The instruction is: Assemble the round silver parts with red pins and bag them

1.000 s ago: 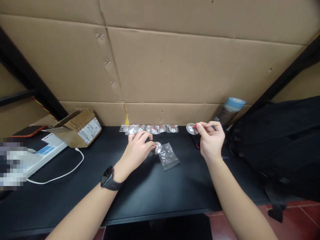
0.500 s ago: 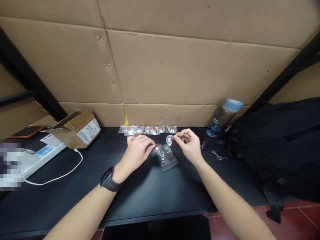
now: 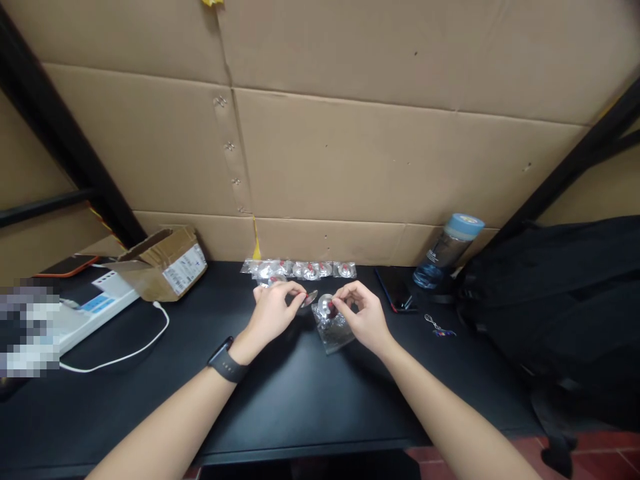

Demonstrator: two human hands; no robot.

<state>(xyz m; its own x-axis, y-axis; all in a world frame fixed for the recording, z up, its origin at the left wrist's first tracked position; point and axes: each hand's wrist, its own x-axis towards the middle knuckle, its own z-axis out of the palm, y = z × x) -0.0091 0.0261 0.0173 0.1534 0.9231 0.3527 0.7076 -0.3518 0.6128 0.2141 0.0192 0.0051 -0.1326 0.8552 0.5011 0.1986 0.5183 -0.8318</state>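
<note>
My left hand (image 3: 275, 310) is closed in a pinch on a small shiny silver disc (image 3: 310, 298) with a red piece at its middle. That disc is tilted, nearly edge-on. Between thumb and finger, my right hand (image 3: 365, 317) grips the red part of a second silver disc (image 3: 324, 305), whose face is turned toward me. The two discs are close together but apart. Beneath the second disc lies a clear crinkled plastic bag (image 3: 333, 335). Farther back, several similar discs in clear packets (image 3: 311, 270) form a row along the cardboard wall.
An opened cardboard box (image 3: 165, 267) and a white power strip (image 3: 95, 320) with a white cable (image 3: 135, 357) are on the left. On the right are a phone (image 3: 397, 291), a blue-lidded bottle (image 3: 447, 250), a keychain (image 3: 439, 327) and a black backpack (image 3: 560, 307).
My right hand has brought its disc left, over the plastic bag and nearer the other disc. The left disc has tilted more edge-on. More of the phone shows, and the camera view has shifted slightly.
</note>
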